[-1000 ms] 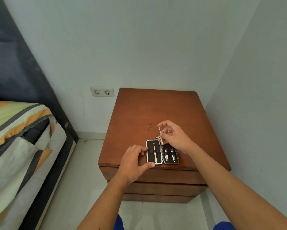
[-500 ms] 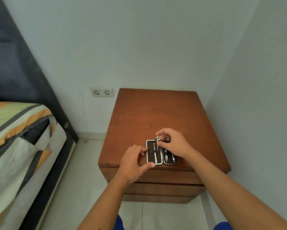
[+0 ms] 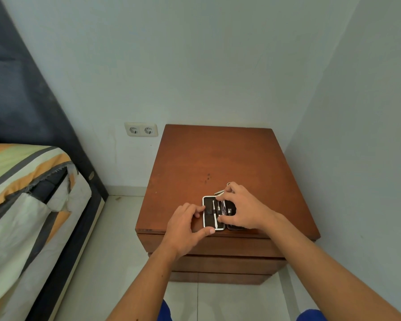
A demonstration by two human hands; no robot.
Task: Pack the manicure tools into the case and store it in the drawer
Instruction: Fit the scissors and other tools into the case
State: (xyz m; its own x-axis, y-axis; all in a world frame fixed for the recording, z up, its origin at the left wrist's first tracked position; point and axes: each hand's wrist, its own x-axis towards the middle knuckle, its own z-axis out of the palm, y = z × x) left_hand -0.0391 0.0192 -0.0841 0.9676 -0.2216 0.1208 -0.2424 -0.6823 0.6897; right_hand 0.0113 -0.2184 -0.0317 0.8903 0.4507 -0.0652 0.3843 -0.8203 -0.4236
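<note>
black white-rimmed case (image 3: 209, 213) lies open; left hand (image 3: 183, 229) fingers grip edge, right hand (image 3: 243, 210) fingers pinch tool.

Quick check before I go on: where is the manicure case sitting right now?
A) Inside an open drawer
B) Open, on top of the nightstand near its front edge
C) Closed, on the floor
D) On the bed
B: the case lies open on the nightstand top by the front edge, the left hand steadying its left side while the right hand works over its right half; the drawers below look closed.
</note>
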